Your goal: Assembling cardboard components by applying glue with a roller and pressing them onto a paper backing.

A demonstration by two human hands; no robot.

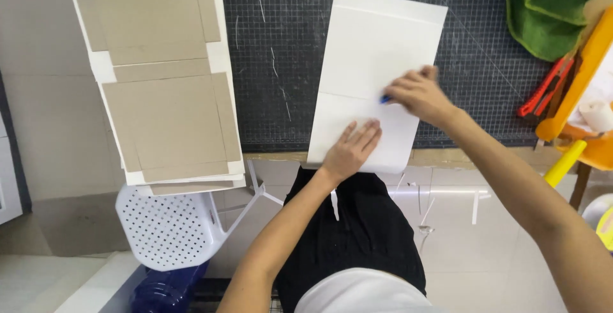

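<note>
Sheet: a white card sheet (370, 64) lies on the dark gridded cutting mat (281, 64), its near edge overhanging the table.
Left hand (351, 150): flat, fingers together, seemingly pinning the sheet's near end.
Right hand (418, 96): fingers pinch a blue-tipped tool (385, 99) at mid-sheet.
Left: stacked grey board panels (159, 76) crowd the mat's edge.
Right: red utility knife (543, 92), green cloth (549, 6), well apart.

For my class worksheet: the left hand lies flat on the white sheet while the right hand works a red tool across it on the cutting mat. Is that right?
One detail is wrong: in the head view, the tool in the right hand is blue, not red. The left hand does lie flat on the white sheet on the cutting mat.
</note>
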